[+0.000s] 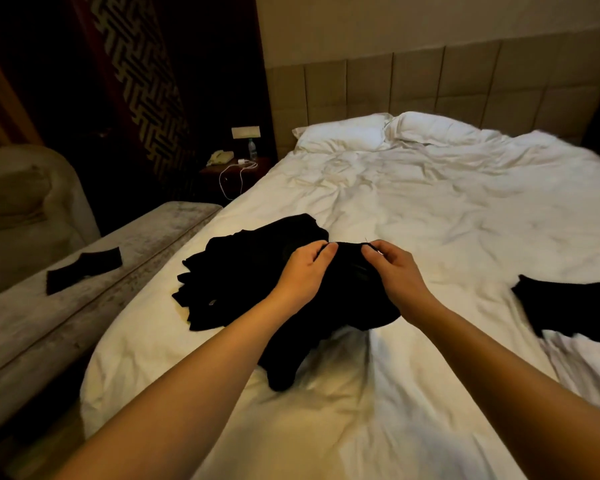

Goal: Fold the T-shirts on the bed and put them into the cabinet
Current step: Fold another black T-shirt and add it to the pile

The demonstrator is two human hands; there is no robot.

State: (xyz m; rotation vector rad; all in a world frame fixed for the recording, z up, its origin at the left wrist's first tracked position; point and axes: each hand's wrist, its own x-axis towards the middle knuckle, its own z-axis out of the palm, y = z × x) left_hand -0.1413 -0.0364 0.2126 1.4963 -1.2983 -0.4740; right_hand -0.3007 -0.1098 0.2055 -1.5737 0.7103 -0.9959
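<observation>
Both bare forearms reach forward over the white bed (pixel 430 216) toward a black T-shirt (pixel 326 323) that lies bunched on the sheet near the bed's left side. The left hand (pixel 302 268) pinches the upper edge of this shirt between thumb and curled fingers. The right hand (pixel 392 268) pinches the same edge just beside it, fingers curled over the fabric. The 2 hands are near each other but apart, with a short stretch of the black edge between them. The lower part of the shirt trails toward the camera in a narrow fold under the left forearm.

Directly to the left of the held shirt, touching or overlapping it, lies a rumpled heap of black clothing (pixel 239 275); how many pieces it holds cannot be told. Another black garment (pixel 568 310) lies well apart on the right side of the bed, partly cut off by the frame edge.

Left of the bed runs a pale upholstered bench (pixel 66 323) with a flat, folded black cloth (pixel 84 270) on it. Beyond it stands a beige armchair (pixel 25 209). At the head of the bed are 2 white pillows (pixel 388 133) against a padded headboard (pixel 465 81). A dark nightstand (pixel 236 168) carries a telephone (pixel 219 156), a plastic bottle (pixel 253 148) and a white charger cable (pixel 236 178).
</observation>
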